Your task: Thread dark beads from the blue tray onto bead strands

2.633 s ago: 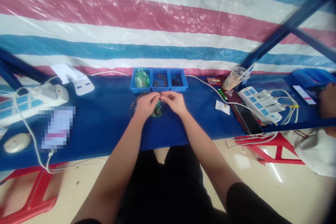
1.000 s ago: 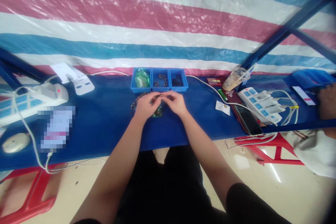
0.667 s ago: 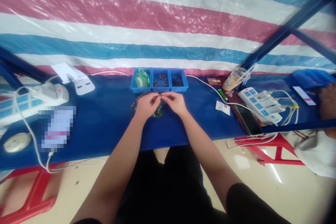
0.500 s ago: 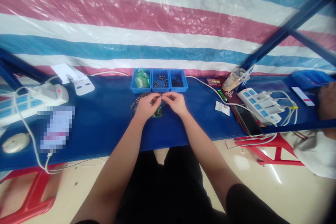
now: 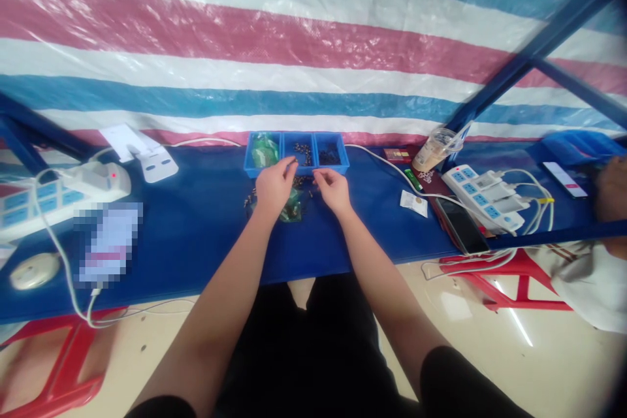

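Note:
My left hand [image 5: 274, 188] is closed in a pinch at the front of the middle bin, with a small brownish piece at its fingertips, too small to name. To its right, my right hand [image 5: 334, 189] has thumb and fingers pressed together; whatever they hold is hidden. Three joined blue bins [image 5: 297, 172] stand just beyond both hands. A green plastic bag [image 5: 265, 151] fills the left one, small metal parts [image 5: 302, 153] lie in the middle, and tiny dark parts [image 5: 330, 156] are on the right. Between my wrists is another greenish bag [image 5: 292, 208], with small parts scattered around it, partly covered by my left hand.
Left on the blue table [image 5: 186, 222] are a power strip [image 5: 63, 199], a white stand [image 5: 155, 164] and a blurred-out phone [image 5: 110, 241]. At right stand a plastic cup [image 5: 435, 149], a phone [image 5: 462, 225] and another power strip [image 5: 482, 199]. A co-worker's hand [image 5: 612, 189] shows far right.
My hands were together at the fingertips and are now apart. The left has moved up to the middle bin's front; the right has drawn slightly to the right.

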Available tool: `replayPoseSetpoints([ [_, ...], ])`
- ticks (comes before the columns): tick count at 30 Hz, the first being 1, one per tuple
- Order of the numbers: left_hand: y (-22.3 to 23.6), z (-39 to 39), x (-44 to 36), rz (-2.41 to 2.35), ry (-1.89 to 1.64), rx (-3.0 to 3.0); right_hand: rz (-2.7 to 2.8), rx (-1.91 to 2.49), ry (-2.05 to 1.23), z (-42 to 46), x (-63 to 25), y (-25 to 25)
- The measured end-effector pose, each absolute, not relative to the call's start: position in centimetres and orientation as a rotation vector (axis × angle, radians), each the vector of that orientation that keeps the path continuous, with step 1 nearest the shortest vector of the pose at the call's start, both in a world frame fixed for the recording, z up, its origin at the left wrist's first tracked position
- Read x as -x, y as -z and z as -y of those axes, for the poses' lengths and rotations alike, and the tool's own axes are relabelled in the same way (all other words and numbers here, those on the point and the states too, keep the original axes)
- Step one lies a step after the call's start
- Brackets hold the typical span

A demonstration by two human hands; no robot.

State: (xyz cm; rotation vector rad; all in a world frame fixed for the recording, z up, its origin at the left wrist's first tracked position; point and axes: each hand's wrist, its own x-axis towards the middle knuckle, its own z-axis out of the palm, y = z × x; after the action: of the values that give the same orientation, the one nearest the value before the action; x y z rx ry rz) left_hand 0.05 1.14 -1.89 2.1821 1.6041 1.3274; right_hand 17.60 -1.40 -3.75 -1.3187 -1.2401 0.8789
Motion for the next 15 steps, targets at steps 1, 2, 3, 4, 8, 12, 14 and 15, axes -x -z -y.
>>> replayPoseSetpoints([
  [1, 1.7, -1.6, -0.2, -1.617, -1.358, -2.188, 1.285, 1.352, -0.843, 1.5, -17.9, 3.7],
  [2, 1.5, -2.0, -0.2, -1.622, -1.384, -2.178, 1.341, 1.381, -0.816, 1.7, -18.1, 3.6],
  [3, 1.5, -2.3, -0.3, -1.638, -1.408, -2.154, 1.408, 1.404, -0.804, 1.9, -18.4, 3.5],
  [4, 1.5, -2.4, -0.2, -1.651, -1.411, -2.137, 1.48, 1.419, -0.803, 2.1, -18.6, 3.4],
  [8, 2.1, -1.8, 0.1, -1.703, -1.418, -2.097, 1.8, 1.352, -0.83, 2.6, -19.1, 3.0],
  [12, 2.5, -1.0, 0.4, -1.62, -1.546, -2.079, 1.998, 1.289, -0.709, 2.5, -19.2, 3.3],
  [14, 2.4, -0.7, 0.4, -1.547, -1.589, -2.088, 2.013, 1.311, -0.695, 2.4, -19.4, 3.5],
  [15, 2.4, -0.6, 0.4, -1.519, -1.594, -2.08, 2.006, 1.332, -0.707, 2.4, -19.5, 3.5],
])
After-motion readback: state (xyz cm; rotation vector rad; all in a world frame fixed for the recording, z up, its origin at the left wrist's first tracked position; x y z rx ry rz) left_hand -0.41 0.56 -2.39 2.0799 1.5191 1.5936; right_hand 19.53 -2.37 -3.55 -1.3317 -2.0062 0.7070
